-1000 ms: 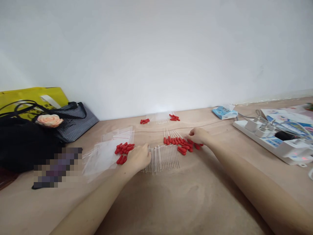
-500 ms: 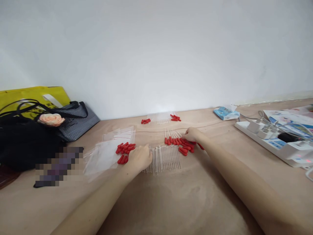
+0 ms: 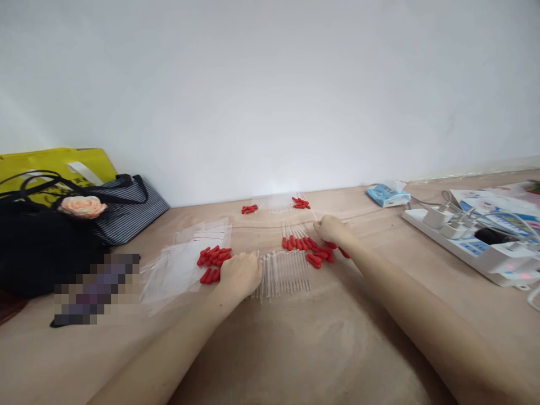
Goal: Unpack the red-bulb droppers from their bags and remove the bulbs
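Observation:
Clear thin dropper tubes (image 3: 287,273) lie side by side in a row at the middle of the table. My left hand (image 3: 241,273) rests at the row's left end, its fingers closed, with a tube end showing at the fingertips. Red rubber bulbs (image 3: 214,256) are heaped just beyond that hand. My right hand (image 3: 331,229) is closed, and a thin clear tube (image 3: 315,214) sticks out past its fingers. Under and left of it, droppers with red bulbs (image 3: 299,243) lie fanned out, tips toward the wall. Loose red bulbs (image 3: 323,254) lie below the right hand.
Clear zip bags (image 3: 181,264) are stacked at left. By the wall lies a clear bag (image 3: 278,202) between two small groups of red bulbs. A power strip (image 3: 459,242) with chargers and a tissue pack (image 3: 387,194) are at right; bags (image 3: 130,208) stand at left.
My right hand has moved slightly, lifting a thin clear tube off the fanned droppers so it now points toward the wall. My left hand stays at the tube row. The view has shifted slightly.

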### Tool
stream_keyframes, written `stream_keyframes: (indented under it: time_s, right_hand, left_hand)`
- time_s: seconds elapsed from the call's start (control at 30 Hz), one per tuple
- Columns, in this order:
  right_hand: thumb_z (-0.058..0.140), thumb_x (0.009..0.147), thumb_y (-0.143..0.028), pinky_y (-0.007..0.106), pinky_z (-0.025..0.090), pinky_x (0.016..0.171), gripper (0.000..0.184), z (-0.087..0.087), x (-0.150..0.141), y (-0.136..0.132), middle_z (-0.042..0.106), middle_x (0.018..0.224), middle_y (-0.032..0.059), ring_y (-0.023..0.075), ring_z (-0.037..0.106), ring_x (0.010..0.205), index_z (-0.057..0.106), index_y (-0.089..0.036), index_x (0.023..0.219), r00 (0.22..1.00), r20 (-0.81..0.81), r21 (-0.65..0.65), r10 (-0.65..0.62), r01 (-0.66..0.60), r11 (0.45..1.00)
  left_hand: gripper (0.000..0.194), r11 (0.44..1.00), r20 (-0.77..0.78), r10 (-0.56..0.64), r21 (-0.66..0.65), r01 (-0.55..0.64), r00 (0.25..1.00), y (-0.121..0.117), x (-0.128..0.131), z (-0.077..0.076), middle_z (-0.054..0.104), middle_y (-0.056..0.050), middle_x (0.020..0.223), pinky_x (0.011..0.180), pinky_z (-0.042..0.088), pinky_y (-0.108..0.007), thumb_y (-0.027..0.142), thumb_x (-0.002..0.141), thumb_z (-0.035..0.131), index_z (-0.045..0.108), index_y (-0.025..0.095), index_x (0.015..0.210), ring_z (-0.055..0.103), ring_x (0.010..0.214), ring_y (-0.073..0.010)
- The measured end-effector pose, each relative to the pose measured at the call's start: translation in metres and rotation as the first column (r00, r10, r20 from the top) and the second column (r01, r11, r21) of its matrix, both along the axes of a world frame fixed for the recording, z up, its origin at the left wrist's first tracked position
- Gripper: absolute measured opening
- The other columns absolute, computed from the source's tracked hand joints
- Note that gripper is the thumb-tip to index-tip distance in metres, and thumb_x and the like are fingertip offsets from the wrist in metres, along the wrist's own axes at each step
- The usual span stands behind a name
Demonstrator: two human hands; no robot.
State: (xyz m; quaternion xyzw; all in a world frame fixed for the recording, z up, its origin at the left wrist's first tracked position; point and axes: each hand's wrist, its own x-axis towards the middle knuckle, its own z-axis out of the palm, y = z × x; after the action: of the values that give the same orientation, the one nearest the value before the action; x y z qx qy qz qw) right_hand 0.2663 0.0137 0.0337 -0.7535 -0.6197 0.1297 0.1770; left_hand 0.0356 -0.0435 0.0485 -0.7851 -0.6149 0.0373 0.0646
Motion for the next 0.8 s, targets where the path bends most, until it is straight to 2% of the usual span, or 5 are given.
stream_keyframes:
  time_s: [0.23,0.5,0.57,0.67,0.8]
  right_hand:
    - [0.028,0.088,-0.027,0.022,0.038,0.062,0.020,0.006,-0.009,-0.034,0.061,0.081,0.0057,0.0135,0.056,0.072,0.044,-0.016,0.093,0.993,-0.070,0.213,0.096,-0.079,0.974]
    - [0.035,0.087,-0.019,0.030,0.035,0.071,0.013,-0.032,-0.018,-0.091,0.059,0.085,0.0050,0.0156,0.052,0.077,0.048,-0.018,0.087,0.809,0.182,0.517,0.558,-0.562,0.646]
    - [0.036,0.087,-0.019,0.030,0.033,0.070,0.014,-0.036,-0.022,-0.097,0.059,0.081,0.0052,0.0155,0.051,0.074,0.050,-0.017,0.086,0.779,0.260,0.565,0.571,-0.602,0.564]
    - [0.037,0.087,-0.020,0.030,0.031,0.068,0.015,-0.038,-0.031,-0.100,0.059,0.076,0.0042,0.0150,0.050,0.071,0.052,-0.017,0.085,0.748,0.314,0.605,0.585,-0.632,0.484]
    - [0.037,0.087,-0.021,0.030,0.030,0.068,0.017,-0.038,-0.043,-0.102,0.058,0.073,0.0026,0.0138,0.049,0.069,0.053,-0.017,0.087,0.713,0.329,0.613,0.620,-0.660,0.434]
  left_hand:
    - [0.034,1.000,-0.006,-0.004,-0.010,0.004,1.000,-0.003,0.002,0.003,0.066,-0.015,0.082,0.062,0.047,-0.039,0.033,0.083,0.033,0.059,0.014,0.092,0.062,0.081,-0.0303]
    - [0.031,0.986,0.162,-0.045,0.163,0.018,0.986,-0.001,-0.006,0.012,0.066,-0.008,0.079,0.063,0.045,-0.034,0.030,0.084,0.034,0.059,0.019,0.098,0.062,0.075,-0.0240]
    - [0.030,0.938,0.289,-0.254,0.307,0.162,0.923,-0.005,-0.010,0.006,0.065,-0.006,0.082,0.069,0.044,-0.031,0.030,0.085,0.034,0.060,0.019,0.096,0.060,0.077,-0.0190]
    - [0.027,0.760,0.304,-0.608,0.489,0.427,0.734,-0.017,-0.016,-0.007,0.064,-0.006,0.084,0.076,0.042,-0.030,0.029,0.085,0.038,0.062,0.019,0.092,0.056,0.081,-0.0162]
    - [0.022,0.602,0.180,-0.754,0.573,0.556,0.631,-0.033,-0.020,-0.023,0.065,-0.005,0.085,0.079,0.041,-0.034,0.029,0.083,0.045,0.063,0.020,0.091,0.055,0.081,-0.0169]
